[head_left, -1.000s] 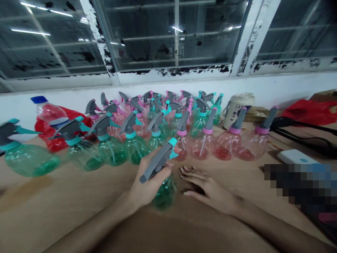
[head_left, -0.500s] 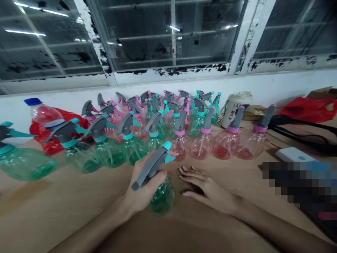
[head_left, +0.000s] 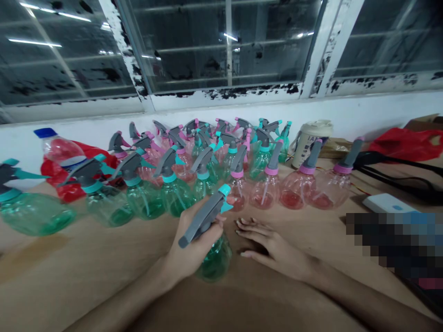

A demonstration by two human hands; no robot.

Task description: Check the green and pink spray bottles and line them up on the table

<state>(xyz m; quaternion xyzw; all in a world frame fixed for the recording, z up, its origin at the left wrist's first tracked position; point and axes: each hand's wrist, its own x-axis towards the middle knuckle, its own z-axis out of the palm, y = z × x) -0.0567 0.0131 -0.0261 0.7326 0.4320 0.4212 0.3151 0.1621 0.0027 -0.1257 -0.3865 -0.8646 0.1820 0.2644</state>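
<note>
At a wooden table (head_left: 114, 281) beneath paint-chipped windows (head_left: 221, 41), a person's left hand (head_left: 194, 244) is grasping a green spray bottle (head_left: 215, 263) around its neck, with the gray trigger head (head_left: 204, 219) showing above the thumb and its turquoise nozzle pointing away and to the right. The bottle is standing out in front of the rows, nearest the person; whether its base is touching the tabletop, one cannot tell. The right hand (head_left: 265, 242) is lying palm down just beside it, its fingers spread and gripping nothing. Behind the hands, turquoise-collared bottles (head_left: 145, 198) are lining the left of the front row and pink-collared bottles (head_left: 297, 194) the right, while more sprayers are crowding toward the wall. A lidded cup (head_left: 308, 145) is standing near a red bag (head_left: 404, 145) at right.
</note>
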